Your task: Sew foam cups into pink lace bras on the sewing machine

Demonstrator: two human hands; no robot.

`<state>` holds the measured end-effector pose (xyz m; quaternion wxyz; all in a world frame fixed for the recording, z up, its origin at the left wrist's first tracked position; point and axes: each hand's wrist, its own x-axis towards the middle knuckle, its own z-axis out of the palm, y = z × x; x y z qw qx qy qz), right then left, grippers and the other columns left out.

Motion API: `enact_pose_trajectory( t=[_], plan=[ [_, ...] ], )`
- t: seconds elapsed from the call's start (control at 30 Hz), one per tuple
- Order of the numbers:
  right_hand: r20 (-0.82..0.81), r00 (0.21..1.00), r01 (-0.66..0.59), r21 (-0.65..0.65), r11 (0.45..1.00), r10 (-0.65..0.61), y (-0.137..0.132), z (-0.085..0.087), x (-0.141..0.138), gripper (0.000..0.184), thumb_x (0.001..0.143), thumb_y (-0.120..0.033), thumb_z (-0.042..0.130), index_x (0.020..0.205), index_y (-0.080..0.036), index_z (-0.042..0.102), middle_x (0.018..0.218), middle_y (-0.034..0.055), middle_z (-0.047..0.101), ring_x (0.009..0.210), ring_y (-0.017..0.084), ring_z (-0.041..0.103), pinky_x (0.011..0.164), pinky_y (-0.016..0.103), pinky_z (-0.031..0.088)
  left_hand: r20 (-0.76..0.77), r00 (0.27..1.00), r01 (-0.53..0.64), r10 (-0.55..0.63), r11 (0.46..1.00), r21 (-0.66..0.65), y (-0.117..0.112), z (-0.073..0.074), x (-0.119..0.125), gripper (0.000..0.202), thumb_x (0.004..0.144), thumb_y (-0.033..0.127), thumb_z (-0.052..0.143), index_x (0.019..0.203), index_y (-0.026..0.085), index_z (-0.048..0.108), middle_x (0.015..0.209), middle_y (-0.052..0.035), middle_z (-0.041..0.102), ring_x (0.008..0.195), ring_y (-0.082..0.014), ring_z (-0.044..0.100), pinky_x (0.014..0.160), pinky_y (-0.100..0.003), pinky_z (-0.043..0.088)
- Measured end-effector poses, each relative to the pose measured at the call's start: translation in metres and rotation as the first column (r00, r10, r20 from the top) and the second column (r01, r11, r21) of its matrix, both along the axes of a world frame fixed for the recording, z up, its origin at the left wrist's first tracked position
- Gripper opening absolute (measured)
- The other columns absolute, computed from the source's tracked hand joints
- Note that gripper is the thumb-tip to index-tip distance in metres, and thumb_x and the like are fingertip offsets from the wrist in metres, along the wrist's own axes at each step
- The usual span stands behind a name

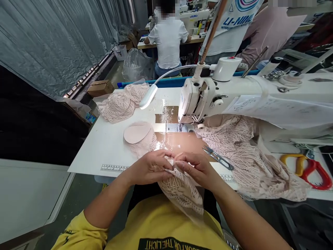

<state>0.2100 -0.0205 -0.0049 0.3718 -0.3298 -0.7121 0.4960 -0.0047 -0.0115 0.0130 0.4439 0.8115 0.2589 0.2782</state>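
Note:
Between my two hands, at the table's front edge, is a piece of pale pink lace fabric (180, 187) that hangs down over my lap. My left hand (153, 166) pinches its upper edge from the left. From the right, my right hand (194, 168) pinches the same edge, fingertips close to the left ones. Just beyond my left hand lies a pale, rounded fabric cup (137, 133) with lace attached. The sewing machine (197, 100) stands past my hands, its needle area lit. Thread snips (218, 158) rest to the right of my right hand.
A heap of pink lace (241, 149) covers the table right of the needle. More lace pieces (122, 102) lie at the back left. Red-handled scissors (317, 173) are at the far right. A lamp (148, 96) hangs over the table. A person in white (168, 41) sits farther back.

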Motion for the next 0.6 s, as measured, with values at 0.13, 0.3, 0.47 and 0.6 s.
enact_pose_trajectory(
  t=[0.13,0.3,0.47,0.6],
  plan=[
    [0.001,0.975,0.22,0.136,0.966,-0.222,-0.002,0.002,0.003,0.014,0.091,-0.03,0.055,0.1,-0.022,0.063,0.097,0.0039,0.065,0.085,0.016,0.059,0.077,0.029,0.047,-0.047,0.995,-0.09,0.089,0.996,-0.017,-0.001,-0.01,0.006,0.014,0.088,0.028,0.058,0.084,0.015,0.063,0.074,-0.0028,0.06,0.071,-0.0133,0.054,0.068,-0.024,0.042],
    [0.118,0.986,0.092,0.171,0.981,-0.113,-0.008,0.006,0.007,0.034,0.078,-0.026,0.07,0.11,-0.023,0.058,0.1,0.0036,0.064,0.088,0.018,0.058,0.076,0.029,0.046,-0.001,0.987,-0.158,0.158,0.987,-0.039,-0.002,-0.011,0.01,0.011,0.085,0.026,0.061,0.083,0.014,0.062,0.076,-0.0027,0.061,0.07,-0.0124,0.054,0.066,-0.023,0.041],
    [0.223,0.975,0.007,-0.061,0.998,0.007,-0.005,0.0,0.004,0.006,0.081,-0.015,0.057,0.078,-0.02,0.057,0.072,-0.0026,0.057,0.065,0.012,0.051,0.058,0.022,0.037,-0.018,0.997,-0.078,0.077,0.983,-0.166,0.001,-0.013,0.009,0.012,0.08,0.021,0.064,0.089,0.014,0.066,0.081,-0.0035,0.064,0.073,-0.0136,0.056,0.068,-0.023,0.043],
    [0.118,0.993,0.003,-0.151,0.989,0.015,-0.001,-0.007,0.006,0.007,0.078,-0.018,0.06,0.075,-0.019,0.053,0.07,-0.0038,0.052,0.064,0.011,0.048,0.057,0.021,0.036,-0.033,0.999,0.015,-0.025,0.961,-0.275,0.002,-0.016,0.006,0.014,0.077,0.027,0.069,0.08,0.013,0.065,0.073,-0.001,0.058,0.069,-0.0123,0.052,0.064,-0.022,0.042]
  ],
)
